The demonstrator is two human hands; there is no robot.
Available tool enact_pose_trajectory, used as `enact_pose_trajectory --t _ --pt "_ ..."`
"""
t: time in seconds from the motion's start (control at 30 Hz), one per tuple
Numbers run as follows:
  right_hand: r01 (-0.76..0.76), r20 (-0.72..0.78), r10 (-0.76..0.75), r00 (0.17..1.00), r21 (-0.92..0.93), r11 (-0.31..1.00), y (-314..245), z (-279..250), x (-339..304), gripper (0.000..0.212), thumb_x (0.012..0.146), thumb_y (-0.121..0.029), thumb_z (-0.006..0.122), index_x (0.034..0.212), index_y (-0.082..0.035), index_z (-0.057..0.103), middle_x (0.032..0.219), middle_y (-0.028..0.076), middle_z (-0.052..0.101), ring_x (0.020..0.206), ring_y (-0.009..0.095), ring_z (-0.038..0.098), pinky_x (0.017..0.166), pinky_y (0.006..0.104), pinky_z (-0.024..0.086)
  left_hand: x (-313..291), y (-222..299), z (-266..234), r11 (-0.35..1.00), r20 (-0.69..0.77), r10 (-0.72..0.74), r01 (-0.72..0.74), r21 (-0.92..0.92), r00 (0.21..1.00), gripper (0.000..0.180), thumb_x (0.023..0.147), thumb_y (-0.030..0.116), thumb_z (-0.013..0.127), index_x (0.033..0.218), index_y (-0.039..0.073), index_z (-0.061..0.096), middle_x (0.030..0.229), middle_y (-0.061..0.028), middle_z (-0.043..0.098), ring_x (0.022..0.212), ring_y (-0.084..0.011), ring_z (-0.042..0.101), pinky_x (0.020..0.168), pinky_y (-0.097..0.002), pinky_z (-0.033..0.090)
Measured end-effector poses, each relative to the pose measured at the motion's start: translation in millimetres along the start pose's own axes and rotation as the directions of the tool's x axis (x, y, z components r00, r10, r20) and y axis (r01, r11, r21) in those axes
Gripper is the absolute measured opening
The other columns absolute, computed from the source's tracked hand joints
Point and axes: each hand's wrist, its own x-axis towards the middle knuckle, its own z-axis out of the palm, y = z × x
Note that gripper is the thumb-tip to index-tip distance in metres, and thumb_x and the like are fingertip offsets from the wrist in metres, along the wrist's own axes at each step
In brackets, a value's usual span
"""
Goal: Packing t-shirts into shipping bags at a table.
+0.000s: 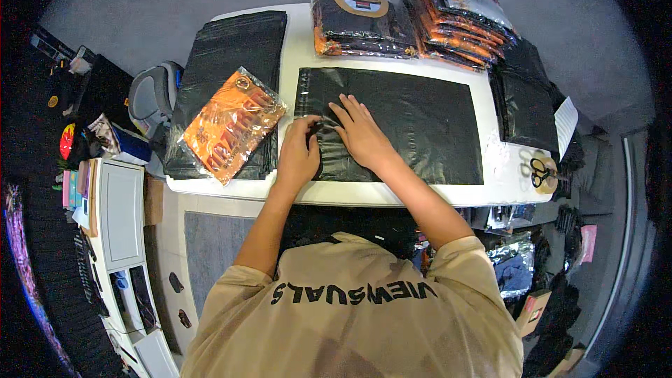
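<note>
A black plastic mailing bag (420, 126) lies flat on the white table in front of me. My right hand (362, 133) rests on its left part, palm down, with the fingers spread. At the bag's left edge is my left hand (299, 154), its thumb and forefinger apart; the other fingers are partly hidden. To the left, an orange garment in a clear plastic bag (234, 126) lies slanted across a pile of black mailing bags (241, 38).
Bagged dark garments (360, 31) and a taller stack of bagged garments (458, 17) stand along the table's far side. More black bags (521, 98) hang over the right end. Black-handled scissors (540, 171) lie at the near right corner of the white table (297, 31).
</note>
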Motion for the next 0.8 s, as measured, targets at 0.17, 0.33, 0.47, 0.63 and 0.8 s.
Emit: enact_pose_trajectory --t 0.17,0.33,0.47,0.63,0.8 --pt "0.036 -0.013 -0.036 0.999 0.048 0.998 4 -4 0 0.062 0.098 0.002 0.055 0.159 -0.004 0.048 0.166 0.029 0.041 0.158 0.046 0.036 0.132 0.0535 0.029 -1 0 -1 0.997 -0.021 0.074 -0.074 -0.009 0.997 0.045 0.095 -0.006 0.062 0.139 0.005 0.062 0.130 -0.0197 0.067 0.118 -0.0364 0.065 0.107 -0.0440 0.050" --pt "0.038 -0.029 -0.036 0.999 0.054 0.998 3 -7 -1 0.062 0.097 0.009 0.052 0.157 -0.006 0.050 0.165 0.026 0.044 0.156 0.044 0.039 0.130 0.0531 0.033 -2 0 -1 0.997 0.002 0.067 -0.067 0.025 0.998 0.045 0.095 -0.005 0.063 0.139 0.006 0.062 0.130 -0.0197 0.066 0.118 -0.0375 0.064 0.107 -0.0446 0.050" --pt "0.012 -0.024 -0.011 1.000 0.066 0.998 -3 -10 -2 0.067 0.093 0.013 0.051 0.157 -0.006 0.050 0.165 0.025 0.045 0.157 0.042 0.039 0.131 0.0521 0.032 -2 -1 -1 0.998 0.003 0.058 -0.058 0.038 0.998 0.045 0.096 -0.005 0.062 0.139 0.006 0.061 0.130 -0.0200 0.066 0.119 -0.0377 0.064 0.108 -0.0454 0.050" --pt "0.002 -0.032 0.000 0.999 0.054 0.999 0 -13 -3 0.066 0.094 0.014 0.051 0.156 -0.007 0.050 0.166 0.024 0.043 0.158 0.041 0.038 0.130 0.0509 0.035 1 0 3 0.994 0.017 0.070 -0.068 -0.091 0.997 0.042 0.096 -0.007 0.058 0.137 0.002 0.061 0.129 -0.0223 0.067 0.125 -0.0394 0.065 0.110 -0.0465 0.050" --pt "-0.001 -0.146 0.032 0.989 0.208 0.978 -10 -21 -3 0.048 0.097 0.007 0.058 0.144 -0.004 0.058 0.149 0.023 0.056 0.140 0.040 0.054 0.115 0.0483 0.048 -3 8 -2 0.940 0.082 -0.054 0.078 -0.331 0.995 0.047 0.101 -0.004 0.057 0.147 0.004 0.054 0.137 -0.0185 0.070 0.126 -0.0284 0.068 0.108 -0.0395 0.051"
